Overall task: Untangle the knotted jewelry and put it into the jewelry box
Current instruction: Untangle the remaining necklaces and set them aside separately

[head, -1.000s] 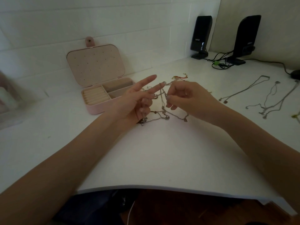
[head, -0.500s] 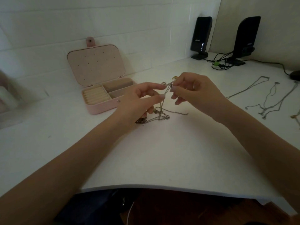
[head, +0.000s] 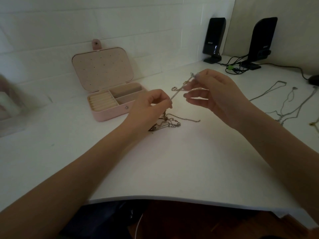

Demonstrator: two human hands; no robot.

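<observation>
Chain is stretching taut between both hands above the counter; left fingers and right fingers are pinching it; tangle is lying beneath, right of box; easing gently should avoid tightening knots.

My left grip and right grip are bare: no gloves, and I make out no rings or bracelets. My forearms are bare as well, with no sleeve in view from wrist to frame edge. Below the near edge of the desk, dark clothing shows on my lap, too dim to describe further.
</observation>
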